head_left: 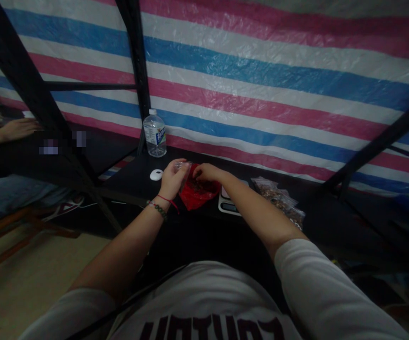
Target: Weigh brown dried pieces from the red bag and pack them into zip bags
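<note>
A red plastic bag (194,199) lies open on the black table, with small dark items inside that I cannot make out. At its left edge my left hand (174,177) is closed on a clear plastic bag (182,165). My right hand (206,174) reaches into the top of the red bag, fingers bent down and pinched together; what they hold, if anything, is too small to name. Partly under my right forearm sits a white scale (228,208). To the right of it are several clear bags (278,200) filled with small brownish pieces.
A clear plastic bottle (155,134) stands at the back left, with a round white object (156,174) in front of it. Black metal posts frame the table before a striped sheet (261,71). Another person's hand (22,128) rests at the far left.
</note>
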Available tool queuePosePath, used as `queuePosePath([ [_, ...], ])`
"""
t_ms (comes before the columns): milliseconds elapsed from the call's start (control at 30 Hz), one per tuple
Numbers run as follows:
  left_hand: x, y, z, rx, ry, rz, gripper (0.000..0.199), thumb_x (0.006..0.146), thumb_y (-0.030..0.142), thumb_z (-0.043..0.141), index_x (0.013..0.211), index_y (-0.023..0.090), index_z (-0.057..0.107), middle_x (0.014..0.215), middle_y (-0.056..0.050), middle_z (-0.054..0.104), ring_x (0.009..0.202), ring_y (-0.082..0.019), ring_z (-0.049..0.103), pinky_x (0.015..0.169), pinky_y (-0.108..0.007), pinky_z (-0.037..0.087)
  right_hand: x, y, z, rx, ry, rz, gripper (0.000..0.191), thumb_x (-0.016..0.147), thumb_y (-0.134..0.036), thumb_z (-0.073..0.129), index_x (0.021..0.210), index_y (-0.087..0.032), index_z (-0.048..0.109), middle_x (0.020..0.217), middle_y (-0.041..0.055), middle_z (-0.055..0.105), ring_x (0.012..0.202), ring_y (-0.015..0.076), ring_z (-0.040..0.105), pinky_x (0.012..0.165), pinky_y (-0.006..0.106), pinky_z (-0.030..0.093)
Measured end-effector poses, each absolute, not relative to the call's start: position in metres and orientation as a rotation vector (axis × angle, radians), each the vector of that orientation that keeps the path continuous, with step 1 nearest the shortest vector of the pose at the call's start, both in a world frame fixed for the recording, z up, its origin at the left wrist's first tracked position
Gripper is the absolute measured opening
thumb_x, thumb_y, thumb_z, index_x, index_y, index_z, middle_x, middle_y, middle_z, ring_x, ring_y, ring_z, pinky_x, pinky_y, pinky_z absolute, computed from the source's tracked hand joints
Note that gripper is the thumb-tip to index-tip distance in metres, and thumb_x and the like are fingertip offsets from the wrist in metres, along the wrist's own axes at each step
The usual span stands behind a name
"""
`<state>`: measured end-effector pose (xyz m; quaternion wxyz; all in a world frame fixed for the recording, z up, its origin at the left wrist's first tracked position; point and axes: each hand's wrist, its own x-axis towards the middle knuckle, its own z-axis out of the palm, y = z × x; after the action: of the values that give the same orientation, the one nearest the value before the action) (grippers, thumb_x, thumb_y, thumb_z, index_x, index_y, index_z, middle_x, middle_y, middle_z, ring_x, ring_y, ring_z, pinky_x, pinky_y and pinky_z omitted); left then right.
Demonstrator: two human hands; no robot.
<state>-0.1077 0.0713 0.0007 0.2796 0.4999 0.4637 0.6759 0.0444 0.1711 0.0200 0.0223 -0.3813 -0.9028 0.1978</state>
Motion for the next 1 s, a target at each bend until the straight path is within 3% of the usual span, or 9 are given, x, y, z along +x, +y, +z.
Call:
queuePosePath([
  [267,-0.106,0.069,-0.003,1.488,1.361,1.650,0.045,0.074,0.049,0.065,0.104,0.015,0.065,0.085,-0.005,0.066,0.072,-0.016,0.060,0.067,-0.026,0.048,0.056,0.153,0.026,-1.094,-2.936,0.323,0.034,0.075,-0.009,0.063,0.104,-0.024,0.073,0.104,0.0010,0.073,0.091,0.0152,0.066,0.077,0.018,0.044],
  [433,-0.110,0.071,-0.005,1.553,1.465,1.578,0.042,0.074,0.049,0.064,0.101,0.016,0.063,0.081,-0.003,0.064,0.071,-0.016,0.059,0.066,-0.027,0.049,0.071,0.149,0.042,-1.136,-2.757,0.188,0.025,0.083,-0.015,0.057,0.102,-0.018,0.073,0.102,0.0049,0.073,0.092,0.0164,0.065,0.083,0.022,0.044],
  [533,-0.116,0.070,-0.002,1.639,1.492,1.523,0.048,0.070,0.046,0.067,0.106,0.016,0.058,0.086,-0.003,0.065,0.074,-0.017,0.061,0.069,-0.029,0.050,0.098,0.145,0.050,-1.161,-2.623,0.142,0.030,0.088,-0.014,0.048,0.107,-0.018,0.071,0.111,0.0056,0.070,0.104,0.0171,0.062,0.092,0.025,0.043],
  [600,-0.122,0.068,0.003,1.750,1.517,1.443,0.053,0.067,0.040,0.070,0.112,0.018,0.055,0.091,-0.004,0.065,0.078,-0.018,0.062,0.071,-0.029,0.050,0.125,0.140,0.051,-1.219,-2.516,0.092,0.031,0.090,-0.024,0.050,0.116,-0.018,0.066,0.120,0.0081,0.066,0.114,0.0198,0.058,0.100,0.030,0.040],
  [700,-0.128,0.067,0.012,1.932,1.636,1.259,0.043,0.067,0.027,0.065,0.109,0.019,0.058,0.089,-0.003,0.067,0.077,-0.019,0.063,0.072,-0.029,0.050,0.169,0.129,0.041,-1.445,-2.403,0.107,0.061,0.081,-0.044,0.065,0.132,-0.014,0.053,0.136,0.0153,0.053,0.127,0.0283,0.048,0.107,0.041,0.034],
  [767,-0.127,0.070,0.016,2.057,1.725,1.127,0.031,0.067,0.023,0.061,0.097,0.020,0.063,0.085,-0.004,0.067,0.075,-0.020,0.063,0.071,-0.029,0.049,0.190,0.122,0.029,-1.596,-2.354,0.247,0.069,0.076,-0.042,0.070,0.135,-0.012,0.049,0.136,0.0172,0.052,0.124,0.0282,0.051,0.104,0.040,0.038],
  [900,-0.114,0.088,0.021,2.313,1.695,0.853,0.022,0.065,0.026,0.063,0.086,0.021,0.067,0.084,-0.006,0.069,0.077,-0.023,0.064,0.071,-0.029,0.048,0.197,0.116,0.012,-1.661,-2.220,0.412,0.048,0.078,-0.024,0.066,0.124,-0.012,0.058,0.116,0.0117,0.066,0.102,0.0206,0.063,0.090,0.030,0.047],
  [1000,-0.102,0.104,0.021,2.396,1.647,0.694,0.021,0.068,0.025,0.061,0.087,0.021,0.069,0.091,-0.007,0.072,0.083,-0.024,0.066,0.074,-0.028,0.047,0.177,0.116,0.014,-1.540,-2.205,0.315,0.040,0.078,-0.023,0.065,0.116,-0.014,0.063,0.113,0.0103,0.066,0.101,0.0195,0.063,0.089,0.029,0.046],
])
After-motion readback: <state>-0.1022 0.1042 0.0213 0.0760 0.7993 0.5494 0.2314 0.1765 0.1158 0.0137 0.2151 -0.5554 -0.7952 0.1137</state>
